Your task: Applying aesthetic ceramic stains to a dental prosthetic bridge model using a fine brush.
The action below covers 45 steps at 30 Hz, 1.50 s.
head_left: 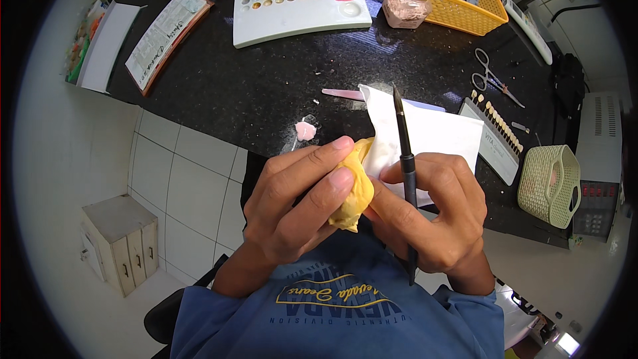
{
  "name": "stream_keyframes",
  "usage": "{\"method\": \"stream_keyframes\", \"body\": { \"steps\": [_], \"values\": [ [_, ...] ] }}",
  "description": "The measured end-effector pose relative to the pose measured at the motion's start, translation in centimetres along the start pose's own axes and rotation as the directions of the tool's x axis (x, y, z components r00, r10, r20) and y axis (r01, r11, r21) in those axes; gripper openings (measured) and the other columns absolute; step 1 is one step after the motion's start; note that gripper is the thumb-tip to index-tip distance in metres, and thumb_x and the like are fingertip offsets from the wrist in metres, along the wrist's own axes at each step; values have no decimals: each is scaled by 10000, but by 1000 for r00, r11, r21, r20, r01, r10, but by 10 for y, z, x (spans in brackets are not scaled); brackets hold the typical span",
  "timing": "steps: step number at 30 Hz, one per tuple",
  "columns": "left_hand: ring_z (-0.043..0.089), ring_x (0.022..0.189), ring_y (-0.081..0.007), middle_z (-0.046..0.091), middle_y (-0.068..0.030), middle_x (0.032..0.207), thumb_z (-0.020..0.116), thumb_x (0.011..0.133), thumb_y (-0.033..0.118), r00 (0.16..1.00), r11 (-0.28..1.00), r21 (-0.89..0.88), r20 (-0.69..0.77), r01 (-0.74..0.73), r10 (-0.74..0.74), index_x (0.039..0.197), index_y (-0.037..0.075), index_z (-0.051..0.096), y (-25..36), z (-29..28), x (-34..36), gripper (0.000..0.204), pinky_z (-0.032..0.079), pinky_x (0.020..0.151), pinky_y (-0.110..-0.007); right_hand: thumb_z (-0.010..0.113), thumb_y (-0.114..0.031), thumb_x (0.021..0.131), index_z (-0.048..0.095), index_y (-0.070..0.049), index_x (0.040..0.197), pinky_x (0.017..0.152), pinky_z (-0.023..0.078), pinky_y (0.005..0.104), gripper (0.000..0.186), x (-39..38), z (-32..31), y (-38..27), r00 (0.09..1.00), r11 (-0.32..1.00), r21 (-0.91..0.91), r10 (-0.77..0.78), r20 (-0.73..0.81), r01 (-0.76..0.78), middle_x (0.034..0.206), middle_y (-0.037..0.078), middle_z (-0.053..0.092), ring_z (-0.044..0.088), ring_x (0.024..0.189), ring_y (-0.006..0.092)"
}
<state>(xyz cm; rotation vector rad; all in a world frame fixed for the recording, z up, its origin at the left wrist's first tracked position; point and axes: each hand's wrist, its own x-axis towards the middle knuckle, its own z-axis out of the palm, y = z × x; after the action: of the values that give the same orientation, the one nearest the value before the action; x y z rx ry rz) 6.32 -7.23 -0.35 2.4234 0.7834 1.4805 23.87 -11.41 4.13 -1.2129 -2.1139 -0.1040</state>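
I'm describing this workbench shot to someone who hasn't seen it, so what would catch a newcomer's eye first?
First, the two hands at centre: the left hand grips a yellow lump, while the right hand holds a dark brush upright beside it. Behind them on the black counter lie a white tissue, a white palette of small colour wells and a yellow basket.

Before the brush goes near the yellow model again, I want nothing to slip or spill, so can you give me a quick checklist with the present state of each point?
1. Yellow model in a firm grip of the left hand: ok, fingers wrap over it.
2. Brush held by the right hand, tip up: ok.
3. White tissue within reach behind the model: ok.
4. Pink blob on the black counter lies apart from the hands: ok.
5. Brush tip loaded: cannot tell.
6. Jar of pink powder lid shut: cannot tell.
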Motion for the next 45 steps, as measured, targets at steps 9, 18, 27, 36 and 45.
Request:
{"method": "stream_keyframes", "body": {
  "steps": [9, 18, 27, 36, 45],
  "values": [
    [644, 847, -254, 618, -193, 1084, 789, 706, 42, 988, 993, -120, -154, -3, -16, 1122, 33, 524, -4, 13, 3, 492, 572, 685, -303, 730, -254, 772, 700, -31, 935, 603, 520, 312, 278, -13, -19, 8, 945, 949, 99, 309, -108, -299, 873, 138, 660, 641, 713, 229],
    [605, 1010, -263, 508, -212, 1177, 844, 660, 68, 999, 999, 12, 20, 46, -46, 1263, 83, 300, -15, -3, -5, 812, 582, 811, -319, 675, -151, 809, 655, 2, 857, 764, 518, 364, 162, -38, -19, 27, 920, 921, -104, 384, 78, -376, 896, 156, 666, 661, 880, 297],
    [571, 1075, -309, 500, -260, 1181, 837, 626, 15, 970, 982, 63, -180, 177, -163, 1246, 45, 293, -43, -13, -27, 826, 549, 914, -392, 703, -146, 798, 675, 4, 878, 736, 553, 383, 173, -32, -10, 13, 942, 944, 14, 331, -46, -331, 868, 181, 668, 681, 815, 308],
    [559, 1095, -330, 491, -278, 1182, 813, 657, 13, 970, 977, 111, -182, 181, -160, 1254, 30, 279, -56, -21, -36, 801, 544, 917, -405, 600, -381, 893, 658, 20, 943, 754, 528, 389, 409, -21, 9, 8, 911, 910, 78, 411, -41, -407, 849, 167, 664, 660, 786, 296],
    [581, 1068, -333, 510, -309, 1165, 826, 689, 100, 976, 977, 85, -117, 195, -185, 1295, 13, 227, -60, -19, -38, 857, 538, 906, -402, 639, -5, 766, 680, 67, 916, 548, 468, 232, 171, 3, 19, -16, 823, 646, 565, 556, 111, -513, 736, 142, 635, 617, 618, 170]
  ]
}}
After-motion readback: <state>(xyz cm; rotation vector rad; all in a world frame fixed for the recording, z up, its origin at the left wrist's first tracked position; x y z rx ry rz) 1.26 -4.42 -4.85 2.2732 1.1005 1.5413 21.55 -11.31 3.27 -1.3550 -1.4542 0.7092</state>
